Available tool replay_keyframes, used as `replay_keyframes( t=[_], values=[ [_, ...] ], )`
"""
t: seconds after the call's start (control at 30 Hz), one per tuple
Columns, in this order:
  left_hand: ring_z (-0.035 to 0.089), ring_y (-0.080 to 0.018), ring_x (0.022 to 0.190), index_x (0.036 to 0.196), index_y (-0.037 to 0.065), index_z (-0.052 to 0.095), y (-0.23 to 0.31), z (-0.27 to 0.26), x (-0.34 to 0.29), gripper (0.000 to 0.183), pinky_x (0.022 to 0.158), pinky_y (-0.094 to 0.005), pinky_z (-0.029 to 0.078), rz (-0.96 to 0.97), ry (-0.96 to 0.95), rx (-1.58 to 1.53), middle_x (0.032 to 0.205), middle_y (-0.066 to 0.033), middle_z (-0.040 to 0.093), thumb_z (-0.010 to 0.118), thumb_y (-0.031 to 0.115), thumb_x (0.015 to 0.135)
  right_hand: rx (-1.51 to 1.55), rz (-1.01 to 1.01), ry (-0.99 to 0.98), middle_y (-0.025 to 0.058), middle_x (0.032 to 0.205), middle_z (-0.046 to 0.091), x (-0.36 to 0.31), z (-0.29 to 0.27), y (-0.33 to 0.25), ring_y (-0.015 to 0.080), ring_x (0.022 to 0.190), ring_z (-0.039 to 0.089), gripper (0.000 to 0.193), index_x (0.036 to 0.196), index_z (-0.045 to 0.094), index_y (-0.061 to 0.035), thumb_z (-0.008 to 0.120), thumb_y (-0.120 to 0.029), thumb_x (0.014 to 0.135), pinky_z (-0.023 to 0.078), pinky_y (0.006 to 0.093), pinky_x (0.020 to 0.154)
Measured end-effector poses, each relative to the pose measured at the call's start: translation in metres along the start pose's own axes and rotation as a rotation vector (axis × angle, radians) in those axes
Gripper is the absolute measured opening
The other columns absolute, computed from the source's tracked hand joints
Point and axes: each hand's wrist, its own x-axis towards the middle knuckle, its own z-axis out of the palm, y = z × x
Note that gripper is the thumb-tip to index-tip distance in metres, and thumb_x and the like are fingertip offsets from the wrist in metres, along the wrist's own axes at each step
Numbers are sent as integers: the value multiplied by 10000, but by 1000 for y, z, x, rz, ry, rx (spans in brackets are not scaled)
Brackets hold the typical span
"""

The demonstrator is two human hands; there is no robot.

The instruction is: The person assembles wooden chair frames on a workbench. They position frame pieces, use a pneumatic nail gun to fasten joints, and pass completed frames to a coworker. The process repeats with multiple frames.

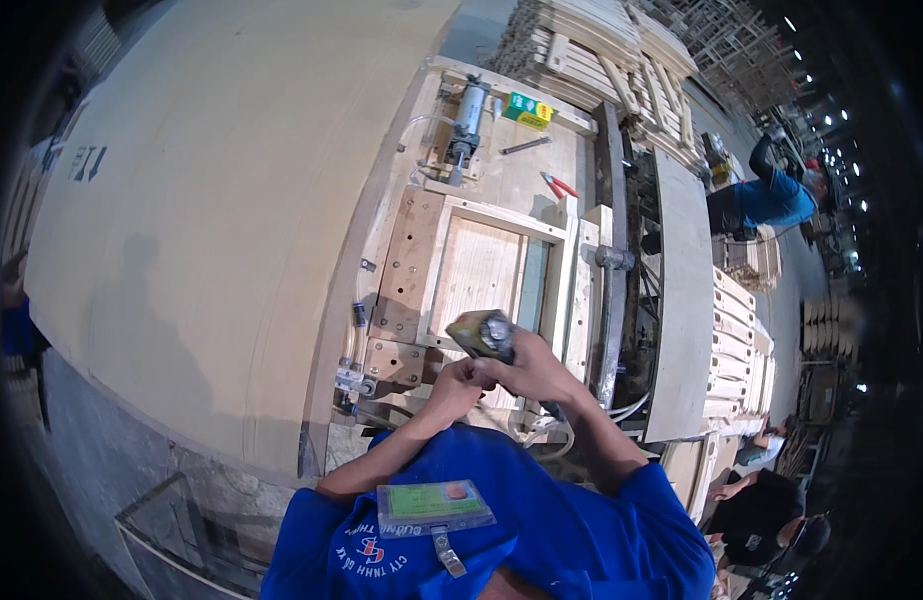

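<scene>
Head view: frame (pixel 507 220) laid out, fastening seemingly unfinished.
Right grip (pixel 538 370) closed round tool (pixel 480 334); left grip (pixel 458 390) alongside, state unclear.

The tool (pixel 482 334) is dull yellow and black with silver. The shirt (pixel 592 530) is deep blue with white lettering (pixel 397 567) and 1 red emblem (pixel 370 547); the badge (pixel 432 503) shows green. The box (pixel 528 110) is green and yellow, the wooden frame (pixel 560 290) pale cream, the panel (pixel 252 150) tan with black marks (pixel 88 163).
</scene>
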Motion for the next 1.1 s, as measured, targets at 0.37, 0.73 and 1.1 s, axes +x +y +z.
replay_keyframes(
  t=[0.37,0.73,1.1],
  values=[
    [747,-360,864,1105,35,746,127,-58,-99,209,801,-454,585,844,629,1040,970,-159,767,736,212,995,-74,301,792,115,1060,694,-207,-101,85,222,894,662,336,1236,656,37,741,-159,976,547,386,785],
    [711,-104,718,1010,-35,738,55,-60,-77,201,666,-307,562,554,571,583,792,-79,767,698,160,1033,-768,768,1036,219,1405,525,-271,-175,223,457,1202,641,562,1432,495,0,733,-233,979,546,544,950],
    [717,-365,872,1035,31,755,74,-8,-77,151,820,-462,558,892,531,1238,925,-149,755,755,144,934,-515,170,1268,210,1269,686,-232,-94,232,315,1086,688,368,1315,667,20,719,-154,995,547,403,917]
  ],
)
